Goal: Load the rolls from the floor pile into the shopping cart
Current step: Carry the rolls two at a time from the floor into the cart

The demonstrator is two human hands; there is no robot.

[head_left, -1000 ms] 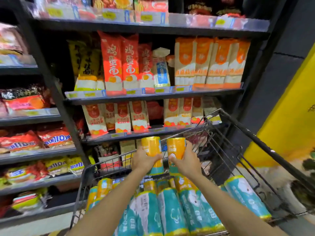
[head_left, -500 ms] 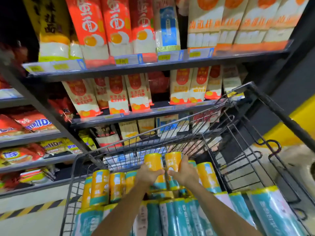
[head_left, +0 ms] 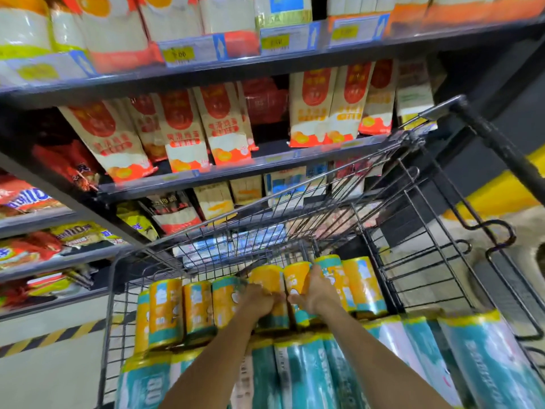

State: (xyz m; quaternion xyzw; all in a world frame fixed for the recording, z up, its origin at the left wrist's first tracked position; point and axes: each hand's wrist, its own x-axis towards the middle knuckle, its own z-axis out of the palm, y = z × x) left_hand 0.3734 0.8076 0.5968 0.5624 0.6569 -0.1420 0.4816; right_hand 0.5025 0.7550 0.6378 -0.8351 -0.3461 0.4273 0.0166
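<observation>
Price labels (head_left: 179,54), top shelf rail: figures were blurred and unreadable.
Packets (head_left: 118,22), top shelf: upper parts were cut off by the upper picture edge, and the print was smeared.
Cart handle (head_left: 501,149): ran out past the right picture edge.
Teal packs (head_left: 298,376), cart's near edge: lower ends were cut off by the bottom picture edge and partly covered by the forearms (head_left: 212,364).
Left hand (head_left: 259,299) and right hand (head_left: 317,293): fingertips were hidden behind the orange rolls (head_left: 267,280) they gripped at the cart's far end. The rolls' lower halves were covered.
</observation>
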